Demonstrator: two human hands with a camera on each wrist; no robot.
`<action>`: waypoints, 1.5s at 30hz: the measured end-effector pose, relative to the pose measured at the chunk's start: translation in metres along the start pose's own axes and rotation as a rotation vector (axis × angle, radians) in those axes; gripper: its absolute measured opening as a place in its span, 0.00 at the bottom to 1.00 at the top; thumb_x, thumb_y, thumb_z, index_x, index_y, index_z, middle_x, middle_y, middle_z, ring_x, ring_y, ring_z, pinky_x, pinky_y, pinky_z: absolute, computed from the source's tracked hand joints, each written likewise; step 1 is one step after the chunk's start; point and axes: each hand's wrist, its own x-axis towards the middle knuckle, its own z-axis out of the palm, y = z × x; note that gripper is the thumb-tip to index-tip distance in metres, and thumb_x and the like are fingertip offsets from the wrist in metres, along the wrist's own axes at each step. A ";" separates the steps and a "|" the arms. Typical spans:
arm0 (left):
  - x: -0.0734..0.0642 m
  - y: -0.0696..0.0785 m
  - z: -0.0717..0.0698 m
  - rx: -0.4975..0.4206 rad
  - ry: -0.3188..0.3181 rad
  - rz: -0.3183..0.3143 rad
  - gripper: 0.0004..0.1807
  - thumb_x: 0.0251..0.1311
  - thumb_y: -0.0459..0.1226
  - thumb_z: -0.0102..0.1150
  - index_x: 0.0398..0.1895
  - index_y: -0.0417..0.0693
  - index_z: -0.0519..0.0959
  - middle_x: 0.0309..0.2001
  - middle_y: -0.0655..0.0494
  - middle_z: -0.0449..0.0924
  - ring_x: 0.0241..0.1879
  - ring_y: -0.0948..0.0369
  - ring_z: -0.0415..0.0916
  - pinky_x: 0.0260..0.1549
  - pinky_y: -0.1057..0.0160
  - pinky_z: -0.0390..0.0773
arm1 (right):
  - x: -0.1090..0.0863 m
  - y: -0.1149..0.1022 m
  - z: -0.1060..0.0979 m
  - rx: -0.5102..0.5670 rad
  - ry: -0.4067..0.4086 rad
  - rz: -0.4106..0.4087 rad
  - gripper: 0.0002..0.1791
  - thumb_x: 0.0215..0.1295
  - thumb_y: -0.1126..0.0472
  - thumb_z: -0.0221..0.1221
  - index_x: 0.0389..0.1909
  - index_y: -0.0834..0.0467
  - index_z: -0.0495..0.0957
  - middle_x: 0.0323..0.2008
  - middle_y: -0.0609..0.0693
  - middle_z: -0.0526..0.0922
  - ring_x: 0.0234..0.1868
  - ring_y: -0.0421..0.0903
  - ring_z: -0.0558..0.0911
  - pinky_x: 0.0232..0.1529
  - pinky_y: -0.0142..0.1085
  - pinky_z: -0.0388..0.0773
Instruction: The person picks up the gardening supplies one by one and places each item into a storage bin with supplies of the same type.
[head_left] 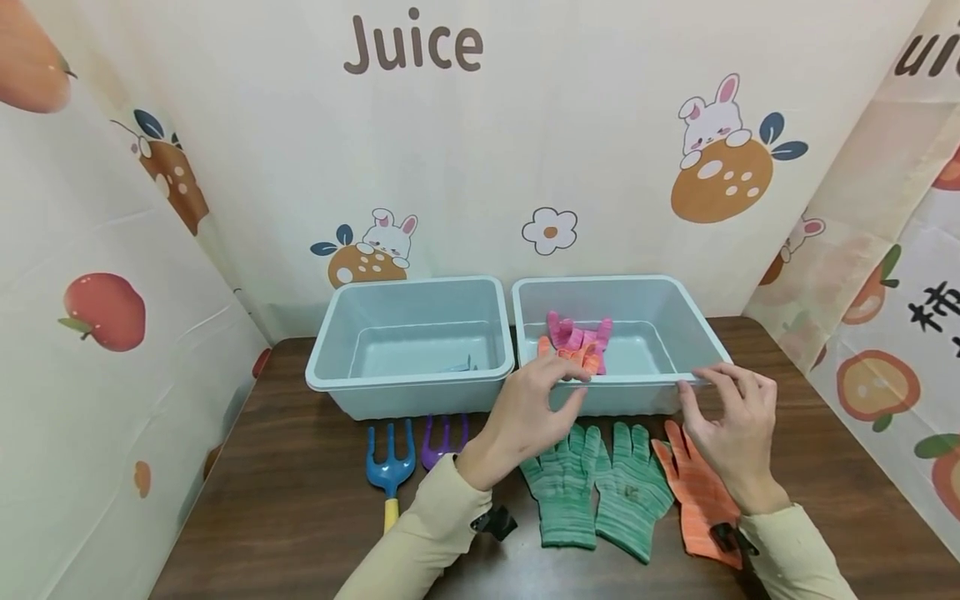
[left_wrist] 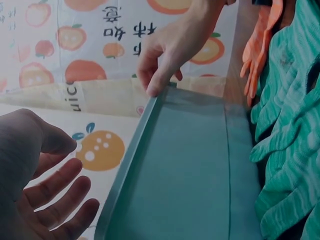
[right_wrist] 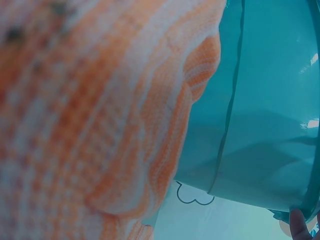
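My right hand [head_left: 731,425] pinches the front rim of the right light-blue plastic bin [head_left: 645,396] near its right corner, seen also from the left wrist. At the bin's front left, my left hand [head_left: 532,412] is held with thumb and fingers parted around nothing; its fingers [left_wrist: 60,187] stand beside the rim in the left wrist view. Inside this bin lie a pink glove [head_left: 581,336] and an orange glove [head_left: 566,353], partly hidden by the left hand. In front are green gloves [head_left: 566,492] and a striped orange glove [head_left: 701,504] under the right wrist.
A second light-blue bin [head_left: 412,396] stands to the left, with a small blue piece [head_left: 459,367] inside. Before it lie a blue hand fork [head_left: 390,471] with yellow handle and a purple fork [head_left: 442,442], partly behind the left arm. A printed cloth [head_left: 465,167] hangs behind.
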 end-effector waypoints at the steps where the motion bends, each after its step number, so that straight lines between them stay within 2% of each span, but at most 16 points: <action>1: -0.002 0.001 0.000 0.001 -0.011 -0.001 0.08 0.71 0.35 0.67 0.50 0.49 0.87 0.49 0.56 0.89 0.49 0.60 0.85 0.49 0.64 0.84 | 0.001 0.000 0.000 -0.001 -0.001 -0.001 0.34 0.72 0.38 0.62 0.41 0.71 0.86 0.42 0.73 0.82 0.44 0.74 0.71 0.56 0.44 0.57; 5: -0.007 0.006 -0.001 0.010 -0.073 0.005 0.08 0.72 0.37 0.66 0.50 0.49 0.88 0.51 0.58 0.89 0.52 0.61 0.85 0.54 0.64 0.84 | 0.001 0.000 0.000 -0.002 -0.002 0.003 0.35 0.72 0.37 0.61 0.41 0.70 0.86 0.43 0.73 0.82 0.45 0.74 0.70 0.55 0.45 0.57; 9: -0.012 0.007 0.001 0.069 -0.142 0.016 0.09 0.73 0.39 0.65 0.51 0.51 0.87 0.50 0.60 0.90 0.54 0.64 0.86 0.57 0.67 0.82 | 0.001 0.001 0.000 -0.005 -0.005 0.006 0.35 0.73 0.37 0.61 0.42 0.70 0.86 0.43 0.72 0.82 0.45 0.75 0.70 0.56 0.44 0.57; 16: -0.022 0.004 0.007 0.148 -0.354 -0.036 0.12 0.74 0.43 0.63 0.55 0.54 0.87 0.53 0.61 0.89 0.55 0.63 0.85 0.55 0.67 0.82 | 0.003 0.004 0.001 -0.005 0.000 -0.010 0.34 0.73 0.37 0.61 0.41 0.70 0.86 0.43 0.72 0.82 0.45 0.73 0.72 0.56 0.47 0.59; 21: -0.029 0.001 0.012 0.189 -0.443 -0.068 0.14 0.74 0.45 0.64 0.58 0.55 0.86 0.56 0.61 0.88 0.56 0.62 0.84 0.55 0.65 0.82 | 0.004 0.005 0.000 -0.003 0.006 -0.015 0.34 0.72 0.37 0.61 0.41 0.70 0.86 0.43 0.71 0.83 0.44 0.71 0.73 0.56 0.46 0.59; 30: -0.043 -0.006 0.022 0.192 -0.504 -0.090 0.16 0.75 0.45 0.63 0.60 0.55 0.86 0.58 0.60 0.87 0.56 0.63 0.83 0.53 0.66 0.82 | 0.003 0.001 0.000 0.004 0.016 -0.011 0.35 0.72 0.37 0.61 0.40 0.71 0.86 0.42 0.72 0.82 0.43 0.73 0.73 0.57 0.45 0.58; 45: -0.052 -0.011 0.027 0.219 -0.524 -0.103 0.16 0.75 0.46 0.63 0.60 0.57 0.86 0.57 0.61 0.86 0.58 0.63 0.82 0.52 0.66 0.83 | -0.001 0.002 -0.001 -0.005 -0.015 0.001 0.34 0.72 0.37 0.61 0.42 0.70 0.86 0.43 0.71 0.83 0.45 0.71 0.73 0.57 0.45 0.59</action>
